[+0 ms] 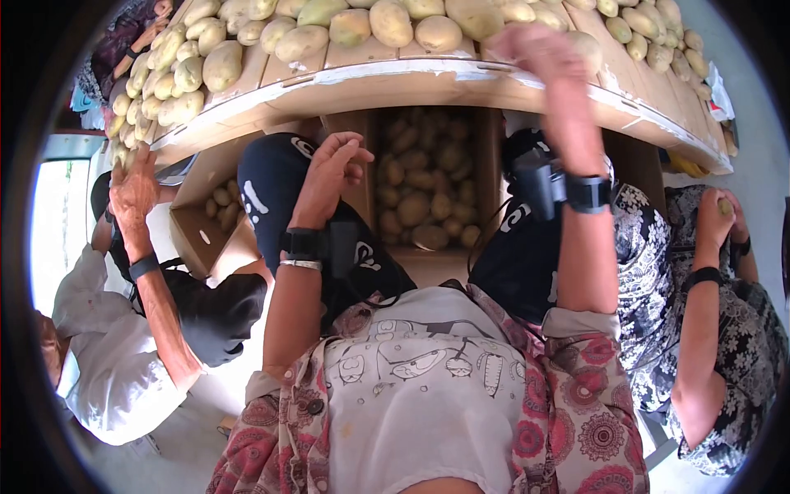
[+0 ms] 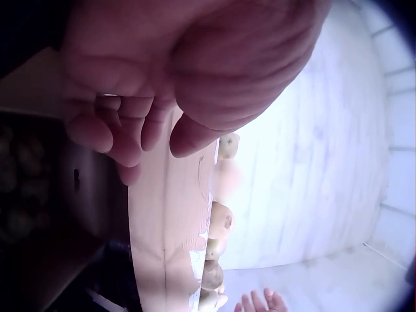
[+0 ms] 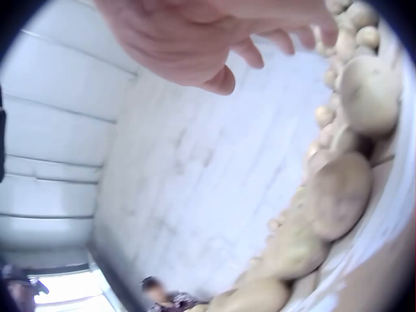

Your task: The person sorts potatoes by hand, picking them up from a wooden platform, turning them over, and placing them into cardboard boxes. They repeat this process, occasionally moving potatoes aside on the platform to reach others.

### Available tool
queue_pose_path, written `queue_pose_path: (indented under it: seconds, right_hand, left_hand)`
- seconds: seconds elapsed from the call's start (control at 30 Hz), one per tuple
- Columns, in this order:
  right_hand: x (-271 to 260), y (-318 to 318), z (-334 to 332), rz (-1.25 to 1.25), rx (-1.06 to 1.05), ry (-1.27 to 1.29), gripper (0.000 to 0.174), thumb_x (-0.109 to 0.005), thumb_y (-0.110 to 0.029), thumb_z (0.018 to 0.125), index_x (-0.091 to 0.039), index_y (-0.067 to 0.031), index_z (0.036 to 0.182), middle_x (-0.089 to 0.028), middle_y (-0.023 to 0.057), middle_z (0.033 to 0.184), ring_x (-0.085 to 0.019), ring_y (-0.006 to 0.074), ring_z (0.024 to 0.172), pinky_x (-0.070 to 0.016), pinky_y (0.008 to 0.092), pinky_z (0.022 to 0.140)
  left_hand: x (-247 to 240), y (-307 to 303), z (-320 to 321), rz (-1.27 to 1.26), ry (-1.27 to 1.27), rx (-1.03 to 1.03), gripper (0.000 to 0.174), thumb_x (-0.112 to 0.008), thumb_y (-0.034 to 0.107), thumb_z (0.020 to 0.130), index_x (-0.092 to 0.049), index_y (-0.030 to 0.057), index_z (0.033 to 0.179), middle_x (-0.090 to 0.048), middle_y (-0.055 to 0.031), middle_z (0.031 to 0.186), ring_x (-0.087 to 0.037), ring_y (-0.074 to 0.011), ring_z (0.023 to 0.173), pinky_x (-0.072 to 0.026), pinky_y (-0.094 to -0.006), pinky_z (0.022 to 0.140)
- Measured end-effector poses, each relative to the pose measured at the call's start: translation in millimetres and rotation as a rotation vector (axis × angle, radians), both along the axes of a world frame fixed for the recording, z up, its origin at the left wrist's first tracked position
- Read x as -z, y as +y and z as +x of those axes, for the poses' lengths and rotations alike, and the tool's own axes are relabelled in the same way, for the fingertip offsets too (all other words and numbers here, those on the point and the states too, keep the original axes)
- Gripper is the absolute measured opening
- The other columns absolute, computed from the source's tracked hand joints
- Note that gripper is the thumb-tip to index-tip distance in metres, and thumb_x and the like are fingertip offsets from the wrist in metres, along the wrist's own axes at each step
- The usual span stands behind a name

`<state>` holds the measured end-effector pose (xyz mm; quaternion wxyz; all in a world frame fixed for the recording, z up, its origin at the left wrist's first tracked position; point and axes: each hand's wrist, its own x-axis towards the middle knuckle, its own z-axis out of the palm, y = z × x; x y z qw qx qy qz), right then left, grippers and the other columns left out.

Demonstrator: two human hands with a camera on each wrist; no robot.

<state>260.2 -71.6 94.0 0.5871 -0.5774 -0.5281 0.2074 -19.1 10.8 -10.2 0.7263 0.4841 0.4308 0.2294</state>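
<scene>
My left hand (image 1: 333, 173) hangs in front of the table edge, beside an open box, with loosely curled fingers (image 2: 123, 149) and nothing in them. Blurred in the head view, my right hand (image 1: 539, 53) is over the near edge of the table (image 1: 370, 78), among the potatoes (image 1: 391, 23). The right wrist view shows its fingers (image 3: 247, 55) spread and holding nothing, above a row of potatoes (image 3: 338, 195). One pale potato (image 1: 586, 54) lies just right of that hand.
Below the table edge, between my knees, stands a cardboard box of potatoes (image 1: 424, 177). Another box (image 1: 193, 235) with a few potatoes is to the left. People sit close on both sides; the right one holds a potato (image 1: 725, 207). A white wall (image 3: 214, 169) rises behind.
</scene>
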Motion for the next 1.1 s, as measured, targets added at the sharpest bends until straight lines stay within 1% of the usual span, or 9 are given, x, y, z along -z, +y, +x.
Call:
queue_pose_path:
  seconds: [0.07,0.13,0.2,0.27,0.33,0.53,0.7,0.77,1.1]
  right_hand:
    - [22.1,4.7,-36.7,-0.37,-0.474,0.174,0.029,-0.05,-0.028,0.09,-0.064,-0.0041,0.097,-0.065,0.003,0.095,-0.061,0.0103,0.082,-0.0466,0.0226,0.072]
    - [68.6,15.6,-68.5,-0.724,-0.669,0.317,0.027,-0.051,-0.024,0.087,-0.063,-0.0028,0.098,-0.064,0.003,0.095,-0.061,0.009,0.081,-0.047,0.0199,0.068]
    - [176.2,25.8,-75.5,-0.797,-0.839,0.25,0.029,-0.056,-0.025,0.082,-0.063,-0.001,0.097,-0.065,0.0066,0.097,-0.063,0.0142,0.084,-0.0492,0.0246,0.068]
    - [233.6,20.4,-100.9,-0.795,-0.693,-0.609,0.027,-0.056,-0.022,0.079,-0.064,-0.0028,0.096,-0.066,0.0166,0.089,-0.065,0.0289,0.083,-0.0515,0.0372,0.067]
    - [317.7,12.2,-125.9,-0.996,-0.688,-0.842,0.026,-0.053,-0.015,0.078,-0.065,-0.0046,0.099,-0.065,0.0171,0.095,-0.063,0.0349,0.089,-0.0484,0.0458,0.075]
    - [340.1,-16.2,-156.1,-1.094,-0.373,-0.795,0.028,-0.046,-0.02,0.086,-0.062,-0.0112,0.108,-0.058,0.0118,0.117,-0.055,0.032,0.106,-0.0361,0.057,0.089]
    - [317.4,-29.2,-160.1,-1.015,-0.145,-0.781,0.029,-0.044,-0.026,0.088,-0.058,-0.016,0.112,-0.054,0.0107,0.121,-0.054,0.0339,0.107,-0.0354,0.0569,0.089]
    - [385.5,-29.4,-172.6,-1.104,0.061,-0.753,0.029,-0.045,-0.026,0.088,-0.056,-0.016,0.112,-0.052,0.0141,0.12,-0.055,0.0373,0.104,-0.0349,0.0627,0.085]
    - [369.2,-33.3,-194.9,-1.112,-0.048,-0.738,0.034,-0.046,-0.028,0.087,-0.057,-0.009,0.114,-0.049,0.0217,0.121,-0.05,0.0439,0.11,-0.0329,0.0643,0.09]
  left_hand:
    - [-1.3,0.4,2.8,-0.011,0.011,0.003,0.02,-0.051,0.024,0.092,-0.053,0.0108,0.107,-0.063,-0.0015,0.086,-0.049,-0.0045,0.066,-0.0403,-0.02,0.062]
    - [-1.8,-0.7,0.3,-0.029,-0.021,-0.016,0.019,-0.05,0.021,0.094,-0.053,0.0098,0.109,-0.062,-0.0024,0.087,-0.049,-0.0046,0.065,-0.0414,-0.0192,0.06]
    - [-0.2,-2.1,0.4,-0.038,-0.038,-0.009,0.019,-0.05,0.021,0.094,-0.053,0.0097,0.109,-0.062,-0.0024,0.087,-0.05,-0.0047,0.065,-0.0412,-0.0193,0.06]
    - [1.8,2.0,2.3,-0.031,-0.069,0.003,0.019,-0.049,0.02,0.094,-0.053,0.0097,0.109,-0.062,-0.0025,0.087,-0.05,-0.0047,0.065,-0.041,-0.0193,0.059]
    - [5.7,2.9,-1.3,-0.052,-0.116,0.009,0.018,-0.05,0.02,0.094,-0.052,0.0101,0.108,-0.062,-0.0021,0.087,-0.05,-0.0048,0.064,-0.0402,-0.0189,0.059]
    - [1.3,4.1,-5.4,-0.039,-0.063,-0.014,0.016,-0.05,0.018,0.093,-0.052,0.0102,0.107,-0.061,-0.0018,0.086,-0.049,-0.0041,0.063,-0.0391,-0.0181,0.059]
    - [1.2,-3.0,-5.2,-0.034,-0.069,0.011,0.015,-0.049,0.016,0.093,-0.052,0.0095,0.106,-0.061,-0.0018,0.085,-0.048,-0.0035,0.063,-0.0385,-0.0173,0.057]
    - [2.5,-5.4,-4.6,-0.019,-0.071,0.012,0.016,-0.05,0.017,0.092,-0.053,0.0086,0.106,-0.062,-0.0026,0.085,-0.049,-0.0041,0.064,-0.039,-0.0182,0.058]
    - [-6.3,-12.1,-12.3,-0.033,0.034,0.086,0.016,-0.049,0.014,0.092,-0.052,0.0064,0.105,-0.062,-0.0048,0.086,-0.049,-0.0055,0.066,-0.0392,-0.02,0.061]
